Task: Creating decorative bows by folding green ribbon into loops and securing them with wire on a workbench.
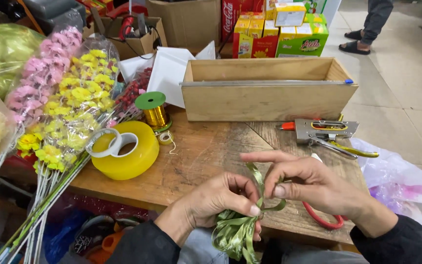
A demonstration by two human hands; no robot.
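Note:
My left hand pinches a bundle of green satin ribbon loops at the near edge of the wooden table. My right hand holds a strand of the same ribbon just above the pinch, its forefinger stretched out to the left. Both hands meet over the ribbon, which hangs down past the table edge. Red-handled scissors lie partly hidden under my right wrist.
A big yellow tape roll, a smaller white roll and a gold wire spool with a green cap sit left. Wrapped artificial flowers lie far left. A long wooden box and staple gun stand behind. A person's sandalled feet are beyond.

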